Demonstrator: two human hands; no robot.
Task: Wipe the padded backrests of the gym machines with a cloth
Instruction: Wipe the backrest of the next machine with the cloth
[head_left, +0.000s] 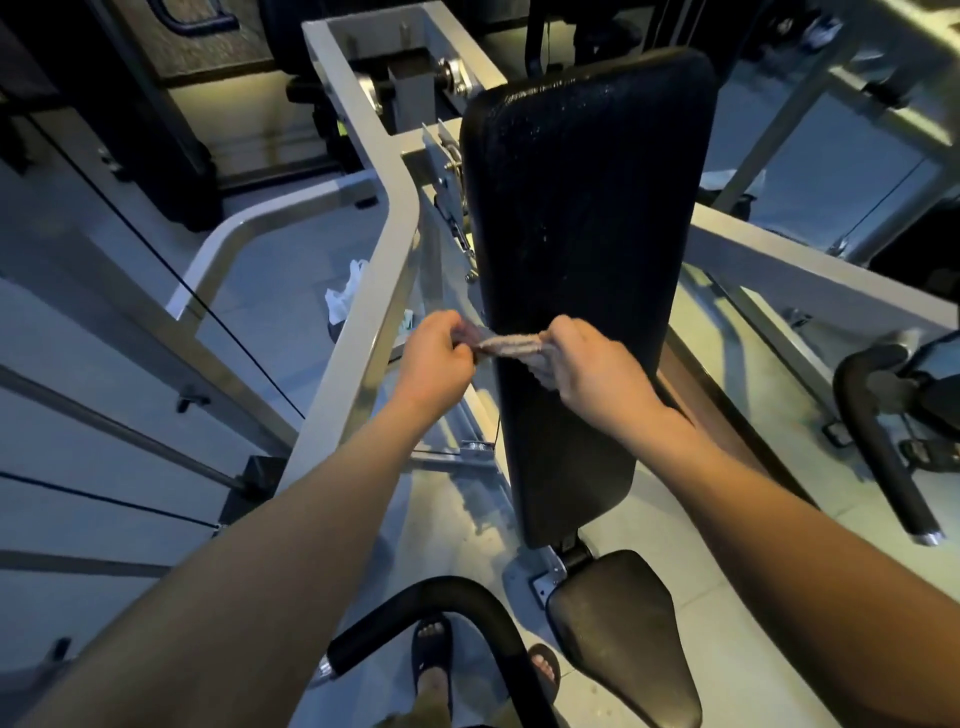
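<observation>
A long black padded backrest (582, 218) stands upright in the middle of the view, with droplets glinting on its upper part. A small grey-brown cloth (511, 347) is stretched between my two hands in front of the backrest's left edge, about midway down its height. My left hand (434, 358) pinches the cloth's left end, just off the pad. My right hand (589, 364) grips the right end over the pad. Whether the cloth touches the pad cannot be told.
A black seat pad (621, 629) sits below the backrest. White steel frame bars (363, 312) run along the left and right. Black padded handles (431, 605) curve at the bottom and far right. A white crumpled bag (345, 293) lies on the floor. My sandalled feet (434, 657) show below.
</observation>
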